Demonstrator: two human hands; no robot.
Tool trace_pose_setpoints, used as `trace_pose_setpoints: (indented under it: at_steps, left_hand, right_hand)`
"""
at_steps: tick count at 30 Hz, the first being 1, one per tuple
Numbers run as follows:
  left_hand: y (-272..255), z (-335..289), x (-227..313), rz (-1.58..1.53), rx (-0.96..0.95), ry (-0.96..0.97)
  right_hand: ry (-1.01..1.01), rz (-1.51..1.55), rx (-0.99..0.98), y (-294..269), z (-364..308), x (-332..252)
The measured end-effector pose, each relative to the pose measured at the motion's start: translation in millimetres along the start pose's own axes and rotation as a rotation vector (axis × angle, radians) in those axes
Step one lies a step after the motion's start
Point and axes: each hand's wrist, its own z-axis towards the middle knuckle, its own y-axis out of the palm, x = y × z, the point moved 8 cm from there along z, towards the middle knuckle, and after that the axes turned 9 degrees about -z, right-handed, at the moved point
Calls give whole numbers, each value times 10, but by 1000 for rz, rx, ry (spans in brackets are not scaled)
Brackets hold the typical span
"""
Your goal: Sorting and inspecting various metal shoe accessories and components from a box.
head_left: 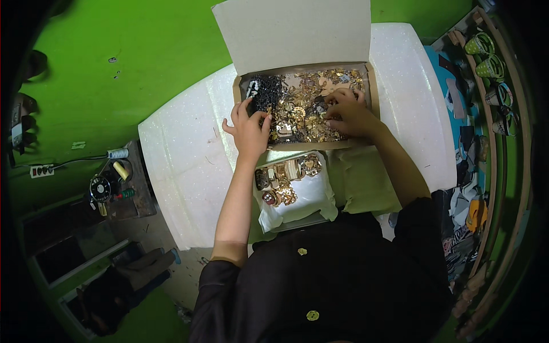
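**Both your hands over an open box of small ornaments**

Your cardboard box (373, 94) sits between the middle and the far edge of the white, glittery worktop (189, 143), its pale lid (297, 31) raised along the box's far edge. Black beads (269, 91) fill its far left corner, and gold-coloured pieces (297, 111) spread from the middle toward the right and near edges.

Your left hand (250, 128) is over the box's left edge, toward the near corner, with the fingers loosely spread and the thumb apart from the forefinger. A small gold-coloured bit shows by the thumb tip; you cannot tell from here whether it is gripped. Your right hand (350, 114) is over the right half of the box, its fingers bent down among the gold-coloured pieces and parted a little; whether they have hold of one cannot be told.

Nearer you, by the worktop's near edge, lies a white covered pad (303, 203). A row of ornaments (289, 170) runs along the pad's far edge, with a gold-coloured cluster (286, 195) below it toward the left. An olive cloth (363, 180) lies just right of the pad, under your right forearm. Beyond the worktop's left edge stand thread spools (120, 170).
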Motion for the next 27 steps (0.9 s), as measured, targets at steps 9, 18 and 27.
trace_pose_setpoints:
  at_steps: [9, 18, 27]
  left_hand:
    - [-53, -49, 34, -63, 48, 45]
    - [-370, -333, 165, -360, 201, 26]
    - [-686, -1258, 38, -466, 170, -184]
  right_hand:
    - [-13, 798, 107, -99, 179, 8]
    - [93, 517, 144, -123, -41, -325]
    - [82, 583, 182, 157, -687, -953]
